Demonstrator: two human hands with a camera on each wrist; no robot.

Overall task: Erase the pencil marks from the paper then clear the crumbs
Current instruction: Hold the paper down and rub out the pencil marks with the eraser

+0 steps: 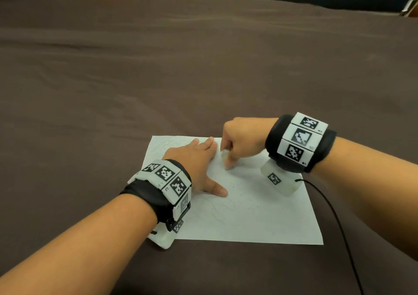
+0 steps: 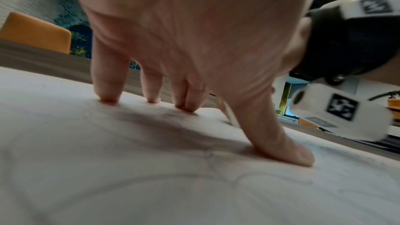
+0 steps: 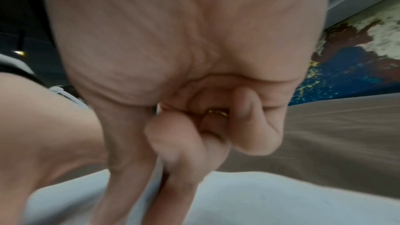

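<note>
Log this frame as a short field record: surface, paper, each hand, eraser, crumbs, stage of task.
surface: brown table
paper: white sheet, faint pencil lines remain
left hand: flat, fingers spread, pressing the paper
right hand: pinches a white eraser against the paper
crumbs: dark specks scattered on the paper
stage: erasing under way, crumbs not yet cleared

No legible writing on paper or wristbands

The wristbands (image 1: 168, 182) carry black-and-white square code markers, patterns rather than words; tiny characters beside them are too small to read; the paper (image 1: 248, 215) shows only faint pencil lines.
</note>
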